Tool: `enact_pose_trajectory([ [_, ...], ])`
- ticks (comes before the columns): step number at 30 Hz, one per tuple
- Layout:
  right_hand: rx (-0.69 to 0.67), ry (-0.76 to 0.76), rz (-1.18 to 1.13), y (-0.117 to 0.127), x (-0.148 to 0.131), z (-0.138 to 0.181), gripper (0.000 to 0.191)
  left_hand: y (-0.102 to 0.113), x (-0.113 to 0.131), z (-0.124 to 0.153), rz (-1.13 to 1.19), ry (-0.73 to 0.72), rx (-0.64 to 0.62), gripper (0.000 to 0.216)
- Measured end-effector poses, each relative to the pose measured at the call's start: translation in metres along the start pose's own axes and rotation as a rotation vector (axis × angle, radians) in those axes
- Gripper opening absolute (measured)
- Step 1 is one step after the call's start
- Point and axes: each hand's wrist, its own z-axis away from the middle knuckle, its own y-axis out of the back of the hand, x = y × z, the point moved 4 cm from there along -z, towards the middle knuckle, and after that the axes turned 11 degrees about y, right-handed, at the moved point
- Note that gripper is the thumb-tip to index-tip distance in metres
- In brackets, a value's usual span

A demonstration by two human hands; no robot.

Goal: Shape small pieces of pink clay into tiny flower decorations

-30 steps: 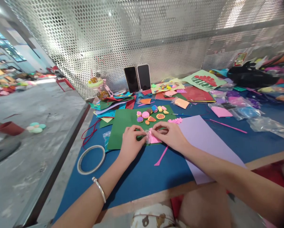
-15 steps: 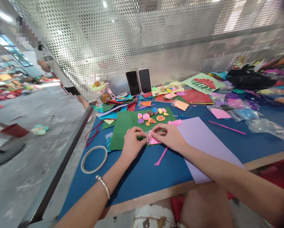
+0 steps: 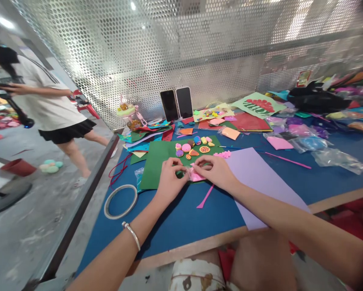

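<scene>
Both my hands meet over a green felt sheet [image 3: 159, 159] on the blue table. My left hand [image 3: 169, 180] and my right hand [image 3: 216, 171] each pinch an end of a small clear bag of pink clay [image 3: 195, 174]. Their fingers are closed on it. Just beyond the bag lie several small coloured clay pieces [image 3: 193, 147] on the green sheet. A pink clay tool [image 3: 206, 196] lies on the table below my right hand. A lilac paper sheet [image 3: 260, 178] runs under my right forearm.
A tape ring [image 3: 121, 201] lies at the left near the table edge. Two phones [image 3: 177, 104] lean against the perforated metal wall. Paper sheets, clay bags and plastic wrappers [image 3: 340, 157] crowd the back and right. A person [image 3: 45, 107] walks on the floor at left.
A person has walked closer into view on the left floor. My hands stay pinched on the pink clay bag, almost where they were.
</scene>
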Motion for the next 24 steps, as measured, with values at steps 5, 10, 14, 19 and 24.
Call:
enact_pose_trajectory([
  [5, 0.019, -0.01, -0.012, 0.001, 0.0, 0.001, 0.006, 0.014, -0.009, -0.003, 0.118, 0.053, 0.003, 0.008],
  [10, 0.079, 0.009, -0.047, 0.003, -0.005, 0.001, 0.009, 0.02, -0.01, 0.004, 0.267, 0.124, -0.001, 0.023],
  [14, 0.166, 0.052, -0.081, 0.007, -0.012, 0.002, 0.008, 0.019, 0.0, 0.015, 0.437, 0.155, -0.057, 0.026],
  [19, 0.208, 0.121, -0.075, 0.008, -0.022, 0.004, 0.004, 0.014, 0.004, 0.023, 0.667, 0.231, -0.157, 0.033],
  [24, 0.2, 0.156, 0.021, 0.008, -0.026, 0.005, 0.003, 0.011, 0.007, 0.027, 0.732, 0.259, -0.197, 0.036],
])
